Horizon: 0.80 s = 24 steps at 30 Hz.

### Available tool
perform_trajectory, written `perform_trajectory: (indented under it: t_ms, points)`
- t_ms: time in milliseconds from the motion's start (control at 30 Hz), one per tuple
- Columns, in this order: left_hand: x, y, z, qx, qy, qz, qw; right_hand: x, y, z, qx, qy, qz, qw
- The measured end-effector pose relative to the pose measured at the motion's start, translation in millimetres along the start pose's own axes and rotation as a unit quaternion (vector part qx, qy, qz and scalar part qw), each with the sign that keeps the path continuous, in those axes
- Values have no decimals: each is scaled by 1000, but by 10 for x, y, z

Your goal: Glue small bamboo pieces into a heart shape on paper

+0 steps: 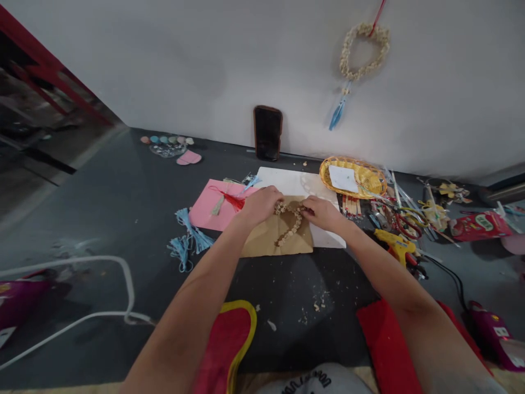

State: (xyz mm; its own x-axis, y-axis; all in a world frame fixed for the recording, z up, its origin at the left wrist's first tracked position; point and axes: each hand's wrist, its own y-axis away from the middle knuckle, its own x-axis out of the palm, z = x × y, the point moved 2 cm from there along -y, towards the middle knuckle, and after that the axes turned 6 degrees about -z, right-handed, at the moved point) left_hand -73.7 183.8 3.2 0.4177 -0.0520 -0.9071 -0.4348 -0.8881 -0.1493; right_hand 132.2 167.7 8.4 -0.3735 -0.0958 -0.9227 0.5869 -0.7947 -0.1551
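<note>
Over the flat brown paper sheet, your curved strand of small beige pieces appears partway done: its curve is formed, its ends look unjoined, and no tassel shows on it. Your left hand pinches its upper left; your right hand, its upper right, fingers narrowed.

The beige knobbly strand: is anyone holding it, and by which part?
Yes, it seems: the left hand grips the beige strand at its upper left, the right hand at its upper right. Its lower end lies on brown paper.
</note>
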Motion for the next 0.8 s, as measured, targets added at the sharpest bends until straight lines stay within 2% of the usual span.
perform_trajectory:
  t_ms: [200,433,633,800]
  points:
    - [-114,23,29,-8,-4,-6,1000,48,7,-99,16,-49,-19,998]
    - [-333,192,97,-64,-13,-21,998,39,41,-154,39,-90,-45,994]
    - [-287,325,66,-77,-62,6,995,-39,117,-113,49,-114,-71,990]
    - [-238,329,50,-57,-62,-13,996,-176,276,56,60,-146,-80,984]
